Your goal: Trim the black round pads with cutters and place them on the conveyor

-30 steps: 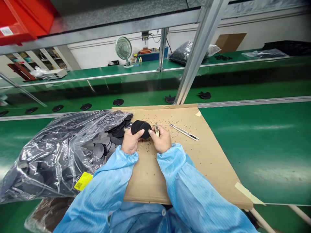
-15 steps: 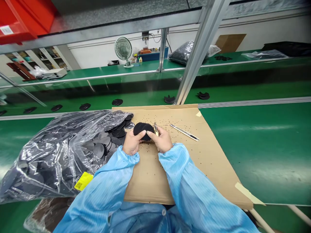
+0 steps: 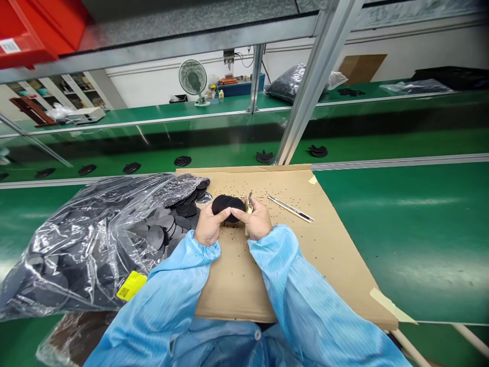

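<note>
Plastic bag left, slim knife right — between, black discs in both hands, metal-tipped tool in the right.

The bag lies left of the cardboard sheet. The loose tool lies on the sheet, right of the right hand. The fan stands behind.

Left grip, right grip on black discs, cardboard below

red bin: cut off top-left | tool: partly hidden by right hand
</note>
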Motion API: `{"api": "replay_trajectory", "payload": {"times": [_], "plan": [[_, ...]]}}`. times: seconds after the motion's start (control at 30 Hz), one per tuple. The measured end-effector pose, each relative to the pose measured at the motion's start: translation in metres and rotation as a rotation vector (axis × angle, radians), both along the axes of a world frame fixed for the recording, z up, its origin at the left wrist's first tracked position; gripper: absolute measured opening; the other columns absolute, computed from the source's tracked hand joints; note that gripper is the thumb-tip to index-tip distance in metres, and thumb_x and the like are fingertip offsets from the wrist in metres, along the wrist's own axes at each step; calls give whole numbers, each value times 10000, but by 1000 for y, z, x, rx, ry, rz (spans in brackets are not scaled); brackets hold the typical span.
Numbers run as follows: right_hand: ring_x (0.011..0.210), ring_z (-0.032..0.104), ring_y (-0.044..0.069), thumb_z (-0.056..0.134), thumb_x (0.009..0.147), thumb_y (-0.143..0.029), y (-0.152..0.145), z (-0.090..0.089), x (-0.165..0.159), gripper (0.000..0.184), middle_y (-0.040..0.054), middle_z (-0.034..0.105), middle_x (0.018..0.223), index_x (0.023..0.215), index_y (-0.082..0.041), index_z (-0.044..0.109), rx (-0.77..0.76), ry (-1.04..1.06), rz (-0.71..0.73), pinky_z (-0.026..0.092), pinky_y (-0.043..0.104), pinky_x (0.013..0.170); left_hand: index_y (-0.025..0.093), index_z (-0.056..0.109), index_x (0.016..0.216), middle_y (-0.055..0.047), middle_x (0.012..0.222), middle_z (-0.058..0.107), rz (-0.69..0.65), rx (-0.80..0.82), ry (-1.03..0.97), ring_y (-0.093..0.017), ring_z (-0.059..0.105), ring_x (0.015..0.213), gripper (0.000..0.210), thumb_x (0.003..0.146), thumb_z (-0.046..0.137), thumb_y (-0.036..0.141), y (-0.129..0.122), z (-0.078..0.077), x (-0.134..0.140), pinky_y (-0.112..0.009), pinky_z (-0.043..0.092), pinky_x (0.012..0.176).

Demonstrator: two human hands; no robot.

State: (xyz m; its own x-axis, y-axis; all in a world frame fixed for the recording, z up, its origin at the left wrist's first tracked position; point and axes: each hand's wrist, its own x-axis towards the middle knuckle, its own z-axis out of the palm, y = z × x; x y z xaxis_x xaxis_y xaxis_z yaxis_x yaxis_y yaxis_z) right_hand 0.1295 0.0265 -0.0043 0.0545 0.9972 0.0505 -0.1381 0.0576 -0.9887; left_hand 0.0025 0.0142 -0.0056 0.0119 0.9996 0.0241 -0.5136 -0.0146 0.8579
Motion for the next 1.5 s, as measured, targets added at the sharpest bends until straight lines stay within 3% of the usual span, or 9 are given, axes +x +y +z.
{"api": "replay_trajectory", "payload": {"times": [0.23, 0.33, 0.4, 0.63, 0.97, 1.07, 1.2, 1.33, 1.5], "plan": [[825, 636, 194, 659, 760, -402, -8, -4, -2, 333, 67, 682, 929, 995, -168, 635, 246, -167, 112, 508, 325, 781, 146, 634, 920, -23, 821, 660, -62, -299, -224, -87, 610, 649, 206, 735, 722, 151, 8, 1, -10, -177, 514, 570], [868, 639, 196, 602, 808, -348, -11, -2, -2, 237, 78, 674, 966, 966, -175, 636, 370, -303, 80, 507, 326, 809, 113, 616, 863, -7, 684, 605, -131, -485, -300, -53, 551, 509, 39, 837, 589, 107, 10, 5, -16, -121, 455, 436], [845, 631, 190, 569, 836, -307, -11, 0, -1, 161, 71, 668, 923, 917, -185, 636, 464, -391, 16, 504, 322, 788, 100, 613, 865, -9, 660, 589, -186, -556, -320, -50, 544, 488, 95, 875, 518, 93, 9, 8, -18, -114, 452, 419], [814, 615, 182, 529, 861, -201, -12, -1, 1, 100, 60, 652, 871, 901, -207, 620, 707, -537, -49, 504, 313, 743, 98, 616, 856, -14, 676, 572, -265, -525, -328, -44, 534, 490, 91, 847, 538, 52, 4, 12, -16, -97, 428, 399], [866, 602, 189, 516, 842, -206, -11, -5, -2, 124, 68, 649, 907, 907, -196, 621, 682, -513, -13, 480, 315, 798, 101, 620, 835, -17, 682, 583, -242, -490, -257, -38, 514, 484, 49, 806, 594, 72, 6, 5, -18, -98, 407, 393], [794, 598, 172, 536, 842, -264, -7, -7, -3, 122, 48, 643, 848, 886, -187, 618, 477, -373, -128, 474, 293, 746, 135, 639, 907, -28, 773, 635, -41, -359, -136, -78, 582, 582, 172, 743, 670, 92, 12, 7, -11, -150, 480, 467], [673, 559, 150, 563, 807, -353, 2, -13, -1, 179, 10, 613, 724, 820, -177, 594, 224, -182, -309, 448, 275, 677, 169, 640, 1036, -68, 1005, 671, 273, -162, 117, -199, 646, 915, 379, 670, 712, 103, 45, 20, -9, -320, 555, 782], [611, 506, 132, 551, 790, -379, 6, -14, -1, 198, -18, 553, 654, 759, -183, 560, 166, -89, -392, 411, 256, 621, 149, 658, 1062, -99, 1083, 641, 497, 108, 816, -264, 580, 1091, 343, 721, 669, 184, 110, 38, -16, -397, 444, 992], [642, 517, 137, 552, 788, -378, 5, -13, -6, 193, -9, 573, 680, 756, -188, 557, 113, -35, -401, 415, 263, 657, 107, 568, 1235, -179, 1303, 495, 408, 234, 1538, -302, 438, 1271, 509, 748, 647, 232, 187, 47, 7, -389, 325, 1091]]}}
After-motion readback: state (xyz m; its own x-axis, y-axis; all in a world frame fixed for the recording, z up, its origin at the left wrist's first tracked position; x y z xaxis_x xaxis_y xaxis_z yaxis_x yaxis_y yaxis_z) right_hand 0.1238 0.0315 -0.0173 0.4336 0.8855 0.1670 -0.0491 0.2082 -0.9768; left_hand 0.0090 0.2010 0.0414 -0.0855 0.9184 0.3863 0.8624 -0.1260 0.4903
